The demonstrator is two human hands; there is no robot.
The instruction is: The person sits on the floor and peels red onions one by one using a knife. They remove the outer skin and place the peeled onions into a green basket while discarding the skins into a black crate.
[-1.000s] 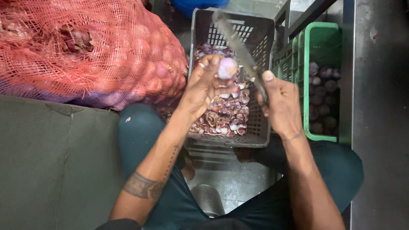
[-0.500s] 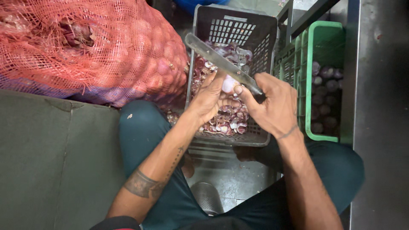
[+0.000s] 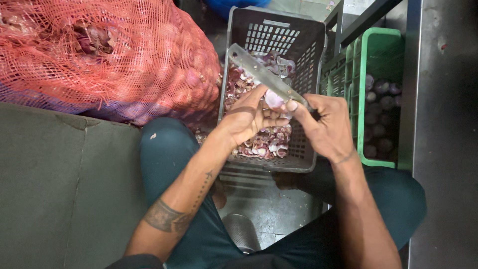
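— What have you got in your hands?

— My left hand [image 3: 249,119] is cupped around a small pale, partly peeled onion [image 3: 274,98], fingers closed on it. My right hand [image 3: 323,127] is clenched on the handle of a long grey steel-bladed knife [image 3: 261,74], thumb pressed near the onion. The blade slants up and to the left, away from my hands.

— And where is the onion exactly?

— Between both hands, touching the blade, right above the dark grey slatted plastic crate [image 3: 298,35], which holds a heap of purple onion skins [image 3: 264,144].

— What else is around you?

— A big red mesh sack full of onions [image 3: 109,55] lies to my left, just beside the crate. A green plastic crate [image 3: 378,45] with dark round onions stands to my right. My knees in teal trousers [image 3: 169,149] flank the grey crate.
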